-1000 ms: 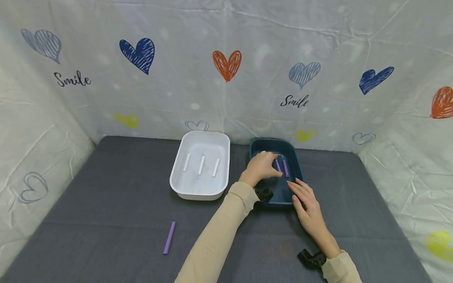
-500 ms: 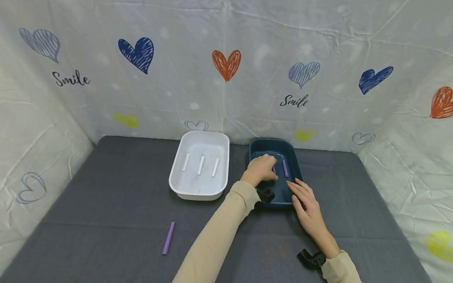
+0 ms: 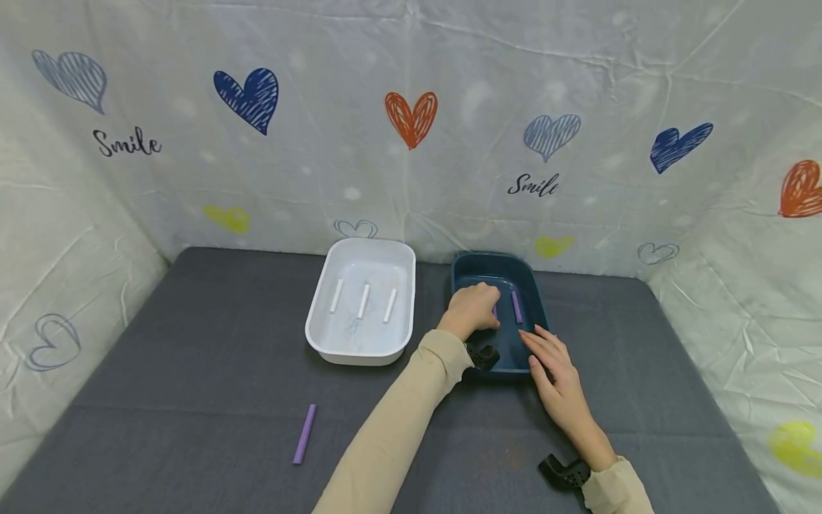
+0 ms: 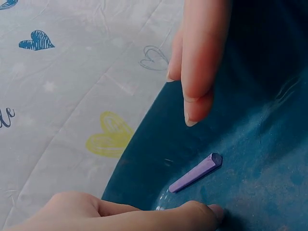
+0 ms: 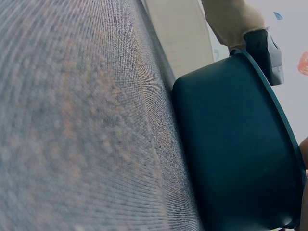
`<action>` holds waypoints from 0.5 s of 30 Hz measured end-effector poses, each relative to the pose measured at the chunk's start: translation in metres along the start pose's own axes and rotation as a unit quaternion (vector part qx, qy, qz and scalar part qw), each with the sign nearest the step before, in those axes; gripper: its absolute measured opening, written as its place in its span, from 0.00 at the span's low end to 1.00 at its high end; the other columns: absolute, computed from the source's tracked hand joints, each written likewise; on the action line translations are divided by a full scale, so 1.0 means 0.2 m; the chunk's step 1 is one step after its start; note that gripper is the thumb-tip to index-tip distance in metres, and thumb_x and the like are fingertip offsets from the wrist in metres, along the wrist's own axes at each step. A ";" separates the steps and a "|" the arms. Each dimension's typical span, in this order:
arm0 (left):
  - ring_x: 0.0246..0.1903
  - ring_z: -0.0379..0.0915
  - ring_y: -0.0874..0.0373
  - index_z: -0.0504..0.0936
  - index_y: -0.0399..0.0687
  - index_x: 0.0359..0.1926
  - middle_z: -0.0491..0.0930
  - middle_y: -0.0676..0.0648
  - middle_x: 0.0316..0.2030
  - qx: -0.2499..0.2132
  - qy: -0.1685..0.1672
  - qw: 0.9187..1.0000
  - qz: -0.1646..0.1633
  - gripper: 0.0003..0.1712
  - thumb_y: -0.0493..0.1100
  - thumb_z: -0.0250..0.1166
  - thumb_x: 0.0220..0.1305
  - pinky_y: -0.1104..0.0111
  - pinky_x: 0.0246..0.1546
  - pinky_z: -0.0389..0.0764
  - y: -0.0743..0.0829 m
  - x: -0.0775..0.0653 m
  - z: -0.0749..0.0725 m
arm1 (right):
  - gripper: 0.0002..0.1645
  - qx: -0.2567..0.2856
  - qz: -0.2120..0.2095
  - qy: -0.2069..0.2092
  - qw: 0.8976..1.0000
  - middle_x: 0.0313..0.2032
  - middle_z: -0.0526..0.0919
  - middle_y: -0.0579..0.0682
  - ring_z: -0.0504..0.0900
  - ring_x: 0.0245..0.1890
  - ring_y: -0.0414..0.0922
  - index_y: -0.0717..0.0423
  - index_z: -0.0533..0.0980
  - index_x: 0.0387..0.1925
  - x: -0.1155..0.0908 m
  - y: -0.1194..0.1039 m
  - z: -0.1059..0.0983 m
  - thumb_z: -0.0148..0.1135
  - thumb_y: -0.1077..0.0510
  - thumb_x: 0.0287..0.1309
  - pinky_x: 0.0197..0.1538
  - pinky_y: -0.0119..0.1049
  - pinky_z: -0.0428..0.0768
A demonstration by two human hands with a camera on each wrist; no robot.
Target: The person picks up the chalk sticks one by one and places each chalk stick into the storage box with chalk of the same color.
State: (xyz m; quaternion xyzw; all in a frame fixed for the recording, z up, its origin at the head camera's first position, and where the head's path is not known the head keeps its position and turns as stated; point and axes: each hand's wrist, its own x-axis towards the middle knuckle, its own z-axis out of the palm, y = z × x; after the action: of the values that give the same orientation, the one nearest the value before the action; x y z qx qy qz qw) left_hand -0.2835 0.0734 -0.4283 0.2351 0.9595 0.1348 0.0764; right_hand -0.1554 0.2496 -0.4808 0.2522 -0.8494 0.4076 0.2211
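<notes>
My left hand (image 3: 473, 310) reaches into the dark blue basin (image 3: 497, 263) and pinches a purple chalk stick (image 3: 494, 312), mostly hidden between its fingers and thumb. A second purple chalk stick (image 3: 516, 307) lies on the basin floor to its right. The left wrist view shows this one, the purple stick (image 4: 196, 174), apart from my left thumb (image 4: 199, 212). My right hand (image 3: 557, 377) rests at the basin's right rim with fingers extended. Its fingertips hang over the rim, and its fingers (image 4: 202, 62) appear at the top of the left wrist view.
Left of the blue basin stands a white basin (image 3: 359, 347) holding three white chalk sticks (image 3: 363, 301). Another purple chalk stick (image 3: 305, 435) lies on the grey cloth (image 3: 193, 371) at the front left. A printed curtain (image 3: 321, 143) hangs behind.
My left fingers have closed in around the chalk stick, which has moved slightly left inside the basin. My right hand stays at the rim.
</notes>
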 end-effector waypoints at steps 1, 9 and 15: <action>0.28 0.74 0.59 0.83 0.49 0.39 0.76 0.52 0.29 0.000 -0.001 1.000 -0.001 0.13 0.51 0.73 0.60 0.68 0.29 0.75 0.00 0.00 0.00 | 0.24 0.000 -0.001 0.000 1.000 0.62 0.77 0.58 0.63 0.69 0.58 0.63 0.75 0.63 0.00 0.00 0.00 0.54 0.70 0.67 0.75 0.39 0.49; 0.28 0.74 0.60 0.83 0.50 0.36 0.76 0.53 0.29 0.002 -0.001 1.000 -0.004 0.12 0.51 0.74 0.59 0.68 0.28 0.75 0.00 0.01 0.00 | 0.24 0.004 0.000 -0.002 1.000 0.61 0.76 0.61 0.62 0.70 0.56 0.64 0.74 0.63 0.00 0.00 0.00 0.53 0.70 0.67 0.75 0.39 0.49; 0.27 0.74 0.59 0.82 0.50 0.34 0.76 0.52 0.28 -0.001 0.001 1.000 -0.004 0.12 0.50 0.74 0.58 0.68 0.27 0.75 0.00 0.01 0.01 | 0.24 0.005 -0.002 0.000 1.000 0.61 0.76 0.61 0.62 0.70 0.55 0.64 0.74 0.63 0.00 0.00 0.00 0.53 0.71 0.67 0.75 0.38 0.49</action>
State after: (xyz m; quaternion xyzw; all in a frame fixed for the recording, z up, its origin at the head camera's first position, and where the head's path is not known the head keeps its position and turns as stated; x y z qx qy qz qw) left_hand -0.2849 0.0753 -0.4296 0.2308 0.9605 0.1352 0.0766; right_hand -0.1552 0.2500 -0.4806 0.2551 -0.8469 0.4112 0.2204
